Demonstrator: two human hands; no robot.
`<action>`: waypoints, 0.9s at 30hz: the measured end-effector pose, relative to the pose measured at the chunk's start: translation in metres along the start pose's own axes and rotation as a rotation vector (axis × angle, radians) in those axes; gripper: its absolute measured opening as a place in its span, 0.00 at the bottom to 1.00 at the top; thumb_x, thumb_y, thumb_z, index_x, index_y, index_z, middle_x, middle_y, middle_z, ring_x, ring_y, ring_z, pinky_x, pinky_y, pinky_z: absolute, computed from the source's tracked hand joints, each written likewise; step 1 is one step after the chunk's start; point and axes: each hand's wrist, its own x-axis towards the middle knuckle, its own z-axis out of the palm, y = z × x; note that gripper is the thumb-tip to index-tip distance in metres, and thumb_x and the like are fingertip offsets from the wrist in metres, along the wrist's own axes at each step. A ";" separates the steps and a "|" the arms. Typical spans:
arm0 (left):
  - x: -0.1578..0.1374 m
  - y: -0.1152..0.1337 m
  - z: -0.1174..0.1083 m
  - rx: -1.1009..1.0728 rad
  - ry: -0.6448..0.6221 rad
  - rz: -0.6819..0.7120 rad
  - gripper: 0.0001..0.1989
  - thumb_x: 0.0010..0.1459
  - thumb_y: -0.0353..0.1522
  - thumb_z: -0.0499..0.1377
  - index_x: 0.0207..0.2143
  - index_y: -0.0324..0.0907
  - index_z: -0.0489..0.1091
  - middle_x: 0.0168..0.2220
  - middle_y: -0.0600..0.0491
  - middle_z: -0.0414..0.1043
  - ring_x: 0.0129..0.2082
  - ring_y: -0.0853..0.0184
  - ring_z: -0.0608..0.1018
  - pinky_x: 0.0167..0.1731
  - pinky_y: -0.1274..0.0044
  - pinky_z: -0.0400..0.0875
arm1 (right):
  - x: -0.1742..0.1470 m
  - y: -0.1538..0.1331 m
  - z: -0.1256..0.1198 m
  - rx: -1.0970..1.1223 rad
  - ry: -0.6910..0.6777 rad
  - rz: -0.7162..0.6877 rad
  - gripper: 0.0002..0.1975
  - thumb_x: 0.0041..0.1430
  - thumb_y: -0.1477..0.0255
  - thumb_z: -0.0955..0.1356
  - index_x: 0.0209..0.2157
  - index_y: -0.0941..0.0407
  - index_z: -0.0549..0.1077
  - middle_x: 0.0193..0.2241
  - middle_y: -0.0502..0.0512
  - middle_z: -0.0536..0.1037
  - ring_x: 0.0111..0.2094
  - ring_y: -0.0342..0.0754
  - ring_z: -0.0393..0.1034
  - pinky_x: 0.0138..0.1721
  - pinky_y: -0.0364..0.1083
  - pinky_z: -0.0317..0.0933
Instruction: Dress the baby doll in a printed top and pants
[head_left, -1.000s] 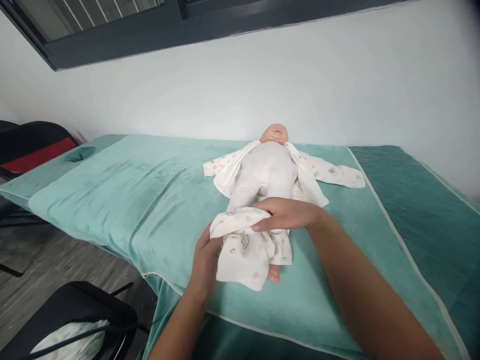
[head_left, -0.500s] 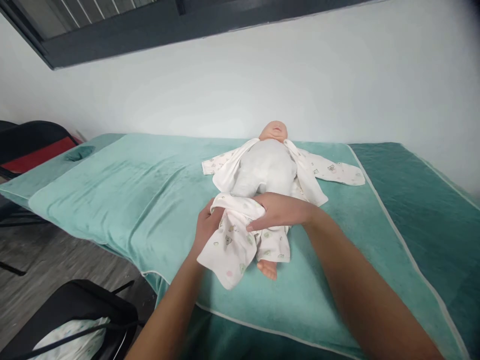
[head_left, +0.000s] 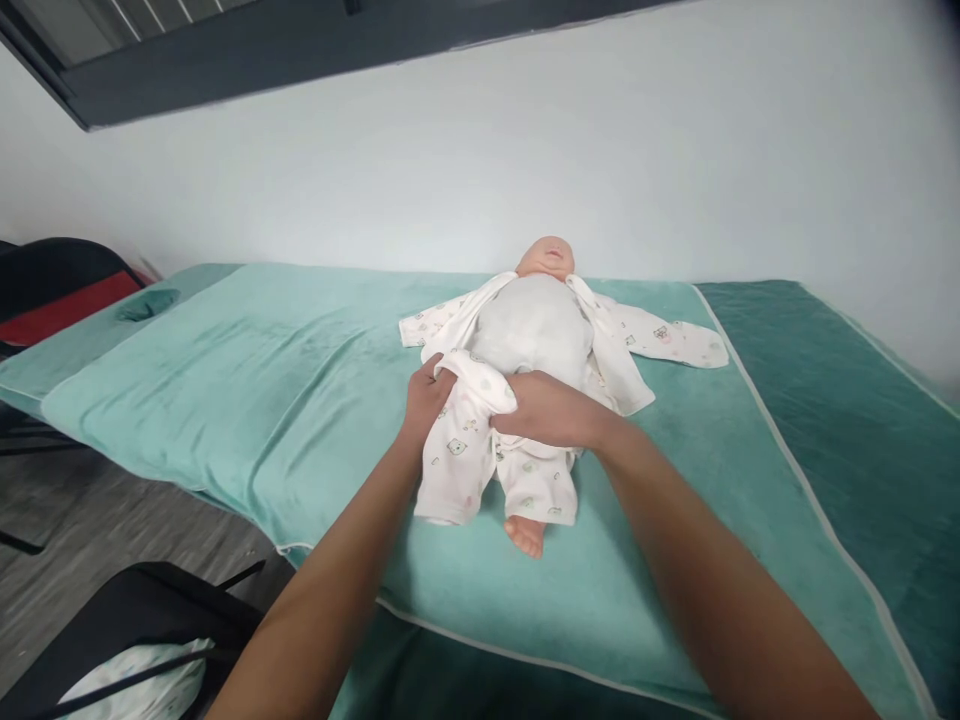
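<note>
A baby doll [head_left: 536,315] with a soft grey-white body lies on its back, head toward the wall. Its arms are in the sleeves of an open white printed jacket [head_left: 652,335]. White printed baby trousers [head_left: 457,450] cover its legs, and one bare foot [head_left: 525,535] sticks out of the right-hand trouser leg. My left hand [head_left: 427,398] is closed on the waistband at the left side. My right hand [head_left: 544,408] grips the trousers' upper edge near the middle, its fingertips partly hidden by the cloth. The doll's other foot is not visible.
A green cover [head_left: 285,370] spreads over the bed, which stands against a white wall [head_left: 480,170]. At lower left a black chair [head_left: 142,600] holds a white patterned cloth [head_left: 142,680]. Another chair [head_left: 67,290], black and red, stands at far left.
Both hands have moved up toward the doll's body, pulling the waistband with them. The left-hand trouser leg, bunched and slanting before, now hangs straighter alongside the other.
</note>
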 end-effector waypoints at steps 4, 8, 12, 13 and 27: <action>0.015 -0.002 0.008 0.031 -0.005 0.115 0.15 0.54 0.37 0.53 0.21 0.43 0.50 0.22 0.59 0.50 0.26 0.72 0.57 0.25 0.79 0.52 | 0.003 0.003 0.002 -0.010 0.015 0.030 0.03 0.52 0.74 0.62 0.27 0.54 0.67 0.29 0.49 0.76 0.30 0.46 0.66 0.30 0.45 0.56; 0.023 -0.006 0.011 0.041 0.004 0.198 0.15 0.53 0.33 0.52 0.20 0.43 0.47 0.21 0.58 0.48 0.25 0.71 0.56 0.24 0.78 0.51 | 0.005 0.003 0.005 0.034 0.105 0.066 0.05 0.54 0.73 0.62 0.30 0.54 0.69 0.33 0.50 0.78 0.33 0.48 0.69 0.33 0.47 0.59; 0.023 -0.008 0.010 0.033 0.019 0.234 0.13 0.52 0.33 0.52 0.20 0.43 0.49 0.22 0.58 0.51 0.26 0.71 0.57 0.25 0.77 0.52 | 0.006 0.000 0.004 0.114 0.171 0.100 0.05 0.55 0.73 0.63 0.32 0.54 0.71 0.34 0.50 0.78 0.35 0.49 0.70 0.36 0.47 0.60; 0.023 -0.008 0.009 0.030 0.020 0.232 0.13 0.52 0.33 0.52 0.20 0.43 0.50 0.22 0.58 0.51 0.26 0.71 0.57 0.25 0.77 0.52 | 0.005 0.000 0.002 0.140 0.175 0.100 0.05 0.56 0.72 0.64 0.33 0.54 0.71 0.35 0.50 0.78 0.36 0.49 0.71 0.37 0.47 0.61; 0.020 -0.008 0.006 -0.024 -0.117 0.100 0.06 0.50 0.35 0.57 0.24 0.42 0.65 0.26 0.58 0.63 0.32 0.68 0.66 0.33 0.77 0.61 | -0.011 0.034 -0.040 0.835 0.330 0.133 0.13 0.56 0.60 0.73 0.34 0.53 0.71 0.22 0.47 0.74 0.23 0.43 0.68 0.26 0.43 0.59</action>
